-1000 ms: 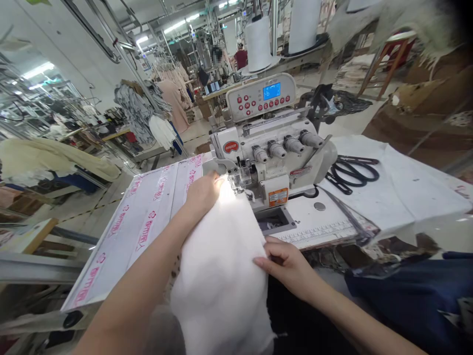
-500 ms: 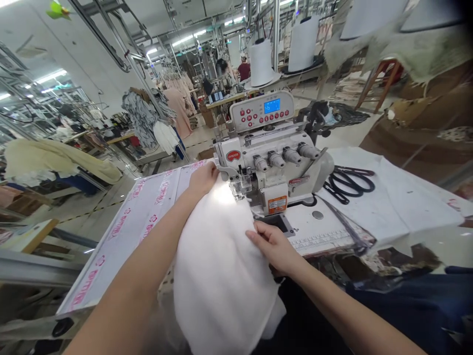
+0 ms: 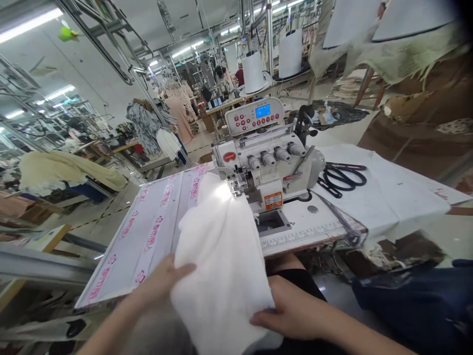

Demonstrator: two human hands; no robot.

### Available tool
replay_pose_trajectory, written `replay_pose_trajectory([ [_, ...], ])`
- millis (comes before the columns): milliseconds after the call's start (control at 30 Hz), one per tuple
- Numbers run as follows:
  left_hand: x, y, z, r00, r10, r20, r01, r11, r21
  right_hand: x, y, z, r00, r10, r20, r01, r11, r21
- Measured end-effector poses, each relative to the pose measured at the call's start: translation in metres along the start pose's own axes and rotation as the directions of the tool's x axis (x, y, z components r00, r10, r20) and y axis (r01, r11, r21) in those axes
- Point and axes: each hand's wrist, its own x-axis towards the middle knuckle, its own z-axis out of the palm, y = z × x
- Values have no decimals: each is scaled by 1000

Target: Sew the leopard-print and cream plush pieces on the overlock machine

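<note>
A soft white fabric piece (image 3: 221, 256) hangs from the sewing machine down over the table's front edge. Its far end lies under the presser-foot area of the white overlock sewing machine (image 3: 269, 162), where a bright lamp shines on it. My left hand (image 3: 166, 276) grips the fabric's left edge, thumb on top and fingers underneath; it is slightly blurred. On the right edge, lower down, my right hand (image 3: 284, 308) pinches the cloth with the thumb over it. The fingers beneath the fabric are hidden.
Black-handled scissors (image 3: 342, 180) lie on white sheeting right of the machine. A control panel (image 3: 254, 116) with a lit blue screen tops the machine, and thread cones (image 3: 254, 71) stand behind. Left is a table panel (image 3: 148, 227) with pink print. A person (image 3: 239, 75) is far back.
My left hand has come back from beside the needle area to the fabric's near left edge. My right hand has moved down along the right edge. The fabric now lies flatter and more stretched out.
</note>
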Motion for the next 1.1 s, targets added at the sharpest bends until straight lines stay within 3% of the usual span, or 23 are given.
replay_pose_trajectory([
  [67, -1, 20, -32, 968, 89, -235, -14, 953, 304, 6, -13, 13, 993, -66, 96, 42, 972, 232],
  [100, 2, 35, -51, 911, 203, -360, -14, 886, 464, 10, -18, 22, 990, -93, 108, 51, 941, 334],
  [167, 7, 66, -80, 705, 467, -534, 27, 734, 679, 21, -19, 44, 995, -98, 27, 79, 911, 404],
  [233, 6, 86, -82, 508, 688, -519, 52, 576, 816, 30, -10, 66, 987, -98, -131, 134, 945, 299],
  [267, 2, 90, -70, 450, 761, -467, 17, 516, 857, 33, -3, 75, 973, -106, -206, 152, 964, 217],
  [300, -5, 89, -51, 447, 799, -403, -61, 477, 877, 33, 4, 82, 959, -123, -255, 161, 978, 135],
  [333, -13, 84, -25, 501, 792, -349, -169, 486, 858, 32, 10, 87, 949, -145, -281, 168, 984, 58],
  [400, -32, 62, 33, 689, 695, -208, -339, 562, 754, 26, 18, 92, 938, -190, -289, 183, 982, -52],
  [467, -47, 34, 84, 789, 609, -79, -402, 610, 683, 17, 20, 93, 937, -234, -258, 217, 972, -93],
  [533, -55, 8, 114, 827, 548, -126, -355, 682, 639, 9, 20, 94, 941, -256, -221, 240, 966, -97],
  [600, -57, -11, 123, 840, 499, -212, -269, 723, 636, 4, 22, 97, 949, -241, -202, 226, 969, -95],
  [700, -60, -28, 110, 857, 450, -251, -207, 747, 632, 3, 31, 103, 951, -156, -266, 158, 987, -16],
  [767, -63, -33, 91, 867, 411, -281, -231, 832, 505, 6, 39, 107, 929, -41, -369, 115, 977, 181],
  [833, -66, -32, 64, 869, 348, -352, -276, 931, 239, 10, 44, 107, 881, 94, -464, 129, 896, 426],
  [900, -70, -21, 30, 877, 265, -401, -291, 957, -5, 13, 45, 104, 832, 171, -528, 212, 782, 586],
  [933, -73, -10, 10, 874, 242, -421, -284, 958, -41, 14, 43, 101, 809, 193, -555, 255, 736, 628],
  [967, -76, 4, -10, 872, 230, -432, -245, 969, 20, 14, 40, 98, 796, 216, -566, 281, 695, 661],
  [1000, -80, 22, -30, 825, 268, -498, -202, 962, 184, 13, 36, 95, 799, 241, -551, 281, 660, 697],
  [1033, -84, 41, -46, 774, 380, -507, -149, 887, 438, 13, 31, 94, 823, 261, -504, 249, 631, 734],
  [1100, -95, 82, -65, 651, 618, -442, 54, 543, 838, 10, 20, 94, 908, 250, -337, 117, 621, 775],
])
